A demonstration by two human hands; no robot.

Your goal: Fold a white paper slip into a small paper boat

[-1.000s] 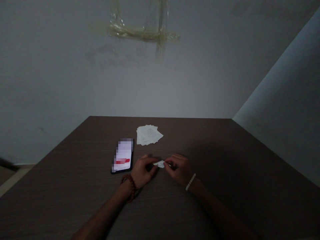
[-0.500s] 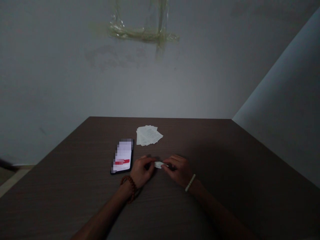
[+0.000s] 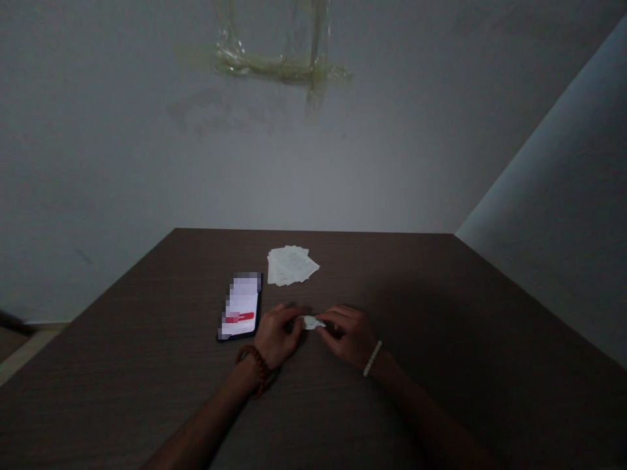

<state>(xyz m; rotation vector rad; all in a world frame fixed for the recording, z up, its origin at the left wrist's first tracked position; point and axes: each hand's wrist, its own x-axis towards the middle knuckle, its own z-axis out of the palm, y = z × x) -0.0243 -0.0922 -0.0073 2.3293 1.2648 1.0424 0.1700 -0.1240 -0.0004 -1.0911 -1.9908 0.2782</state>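
Note:
A small piece of white paper (image 3: 311,322), seemingly folded, is held between my two hands just above or on the table. My left hand (image 3: 275,335) pinches its left end between thumb and index finger. At the right end, the thumb and fingers of my right hand (image 3: 351,334) close on it. Part of the paper is hidden by the fingertips. Beyond the hands lies a loose stack of white paper slips (image 3: 292,266), fanned out, with faint print on top. A phone (image 3: 241,305) with a lit screen rests to the left of my left hand.
The brown wooden table (image 3: 392,261) reaches back to a grey wall (image 3: 392,156). Yellowed clear tape (image 3: 274,68) sticks to that wall. A slanting pale wall edge (image 3: 533,137) rises at the right.
My right hand's fingers have shifted slightly on the paper, and a little more of it shows flat between the hands. The stack and phone have stayed put.

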